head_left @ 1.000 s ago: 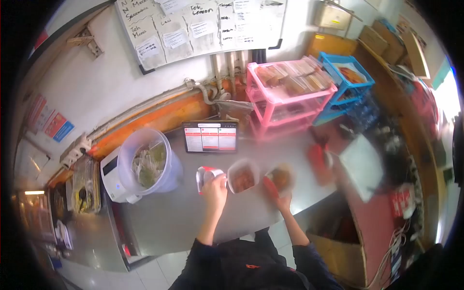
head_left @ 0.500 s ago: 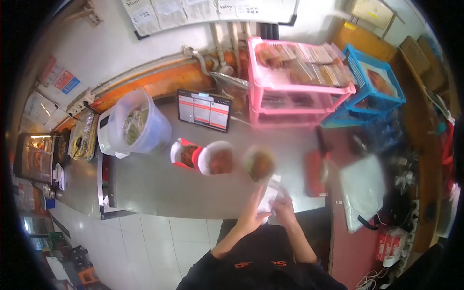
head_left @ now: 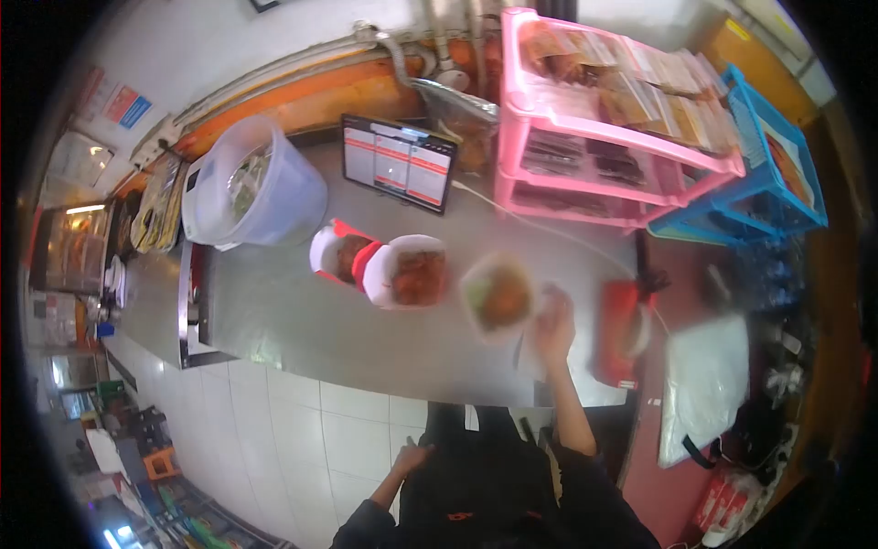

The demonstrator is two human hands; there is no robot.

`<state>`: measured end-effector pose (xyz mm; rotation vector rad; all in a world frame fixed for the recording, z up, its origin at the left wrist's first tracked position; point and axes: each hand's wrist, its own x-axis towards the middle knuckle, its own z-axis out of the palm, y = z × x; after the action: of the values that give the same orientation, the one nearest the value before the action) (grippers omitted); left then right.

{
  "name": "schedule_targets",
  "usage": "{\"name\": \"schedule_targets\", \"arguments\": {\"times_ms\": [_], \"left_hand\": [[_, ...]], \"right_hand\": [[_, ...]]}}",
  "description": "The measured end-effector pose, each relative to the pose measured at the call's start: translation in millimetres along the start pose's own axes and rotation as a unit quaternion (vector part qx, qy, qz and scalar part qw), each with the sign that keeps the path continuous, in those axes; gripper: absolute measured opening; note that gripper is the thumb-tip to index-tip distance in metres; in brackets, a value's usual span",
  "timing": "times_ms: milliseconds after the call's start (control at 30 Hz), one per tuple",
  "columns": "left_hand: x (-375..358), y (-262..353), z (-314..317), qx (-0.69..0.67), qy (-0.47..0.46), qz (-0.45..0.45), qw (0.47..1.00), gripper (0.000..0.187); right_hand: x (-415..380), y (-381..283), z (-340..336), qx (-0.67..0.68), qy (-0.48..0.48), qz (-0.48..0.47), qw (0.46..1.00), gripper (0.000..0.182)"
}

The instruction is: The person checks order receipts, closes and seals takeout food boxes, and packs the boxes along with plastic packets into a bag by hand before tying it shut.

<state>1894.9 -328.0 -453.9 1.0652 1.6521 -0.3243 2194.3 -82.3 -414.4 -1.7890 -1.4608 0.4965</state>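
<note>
- Right hand (head_left: 554,322) rests on the counter (head_left: 302,320) beside a bowl of food (head_left: 498,296) — fingers blurred, grip unclear.
- Left hand (head_left: 409,457) hangs low, fingers loosely open, empty.

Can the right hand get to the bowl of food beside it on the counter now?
Probably yes. The right hand rests on the steel counter just right of the nearest bowl, and nothing lies between them. The left hand hangs low by the body, away from the counter.
</note>
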Motion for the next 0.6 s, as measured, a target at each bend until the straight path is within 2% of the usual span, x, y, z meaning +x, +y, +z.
{"name": "schedule_targets", "arguments": {"times_ms": [67,100,133,167,200,267,367,500,567,600], "left_hand": [[15.1,-31.4,4.7,0.048,-0.043,-0.027,0.998,0.041],[20.2,-49.3,5.2,-0.172,-0.083,-0.132,0.973,0.036],[24.2,-66.9,7.9,-0.383,-0.12,-0.226,0.888,0.032],[23.4,-71.3,5.5,-0.389,-0.118,-0.228,0.885,0.032],[25.4,-73.6,3.2,-0.421,-0.16,-0.229,0.863,0.027],[37.3,-97.3,8.5,-0.513,-0.231,-0.221,0.797,0.024],[16.9,-50.4,-7.2,-0.531,-0.173,-0.212,0.802,0.026],[49.5,-66.7,28.5,-0.549,-0.112,-0.162,0.813,0.026],[67.3,-81.3,46.3,-0.452,-0.071,-0.099,0.884,0.035],[68.0,-76.3,43.3,-0.456,-0.071,-0.098,0.882,0.035]], "right_hand": [[2.9,2.0,11.5,-0.066,-0.02,-0.028,0.997,0.057],[4.6,-0.3,15.5,-0.099,-0.028,-0.042,0.994,0.057],[4.3,-2.0,17.2,-0.096,-0.033,-0.046,0.994,0.057],[3.8,-6.7,15.2,-0.082,-0.041,-0.034,0.995,0.055],[4.7,-10.2,13.9,-0.068,-0.048,-0.022,0.996,0.053],[4.7,-1.8,16.2,-0.086,-0.059,-0.044,0.994,0.051],[5.1,4.4,18.8,-0.107,-0.064,-0.065,0.99,0.047],[6.5,-2.7,17.7,-0.077,-0.063,-0.056,0.993,0.047],[5.0,-6.9,16.8,-0.093,-0.059,-0.055,0.992,0.045],[4.5,-8.9,16.2,-0.107,-0.052,-0.05,0.992,0.043]]}}
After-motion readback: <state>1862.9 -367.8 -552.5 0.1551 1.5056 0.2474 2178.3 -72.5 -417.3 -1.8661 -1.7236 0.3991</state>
